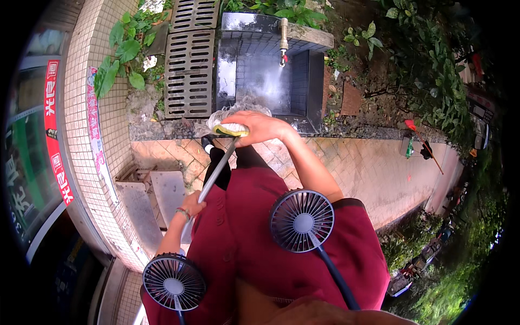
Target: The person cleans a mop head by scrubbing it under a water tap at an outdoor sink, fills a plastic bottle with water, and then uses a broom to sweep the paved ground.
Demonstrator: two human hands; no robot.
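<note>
My left hand grips the pale metal pole of a string mop. At the pole's upper end my right hand is closed around the mop head, which has a yellow-green band and whitish-grey strands. Some strands hang over the near edge of a dark tiled outdoor basin. From a tap with a red handle, at the basin's far side, water sprays down into the basin. The palm and some fingers of my right hand are hidden.
Slotted drain grates lie left of the basin. Grey slabs stand by the tiled wall. Brick paving runs to the right, with a green bottle and a red-ended stick farther off. Two neck-fan heads hang before me.
</note>
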